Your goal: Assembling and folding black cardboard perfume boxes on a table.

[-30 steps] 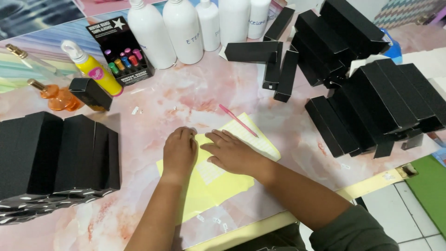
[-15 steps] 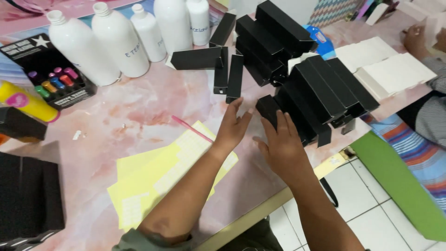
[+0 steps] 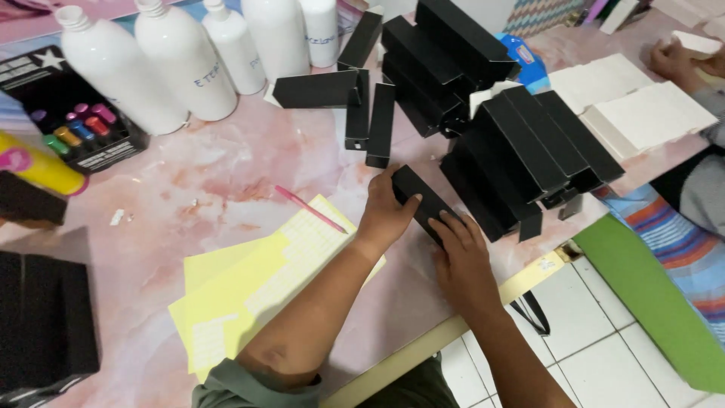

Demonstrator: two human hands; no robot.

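Head view: long black cardboard box gripped by left hand and right hand, lying on pink marble tabletop beside black box stack; yellow label sheets nearby.

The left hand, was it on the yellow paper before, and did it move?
Yes. The left hand left the yellow sheets, crossed to the right past the pink pen, and now grips a black box together with the right hand.

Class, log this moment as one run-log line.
left hand: on black box | right hand: on same box | nearby: yellow sheets, pink pen, box stack
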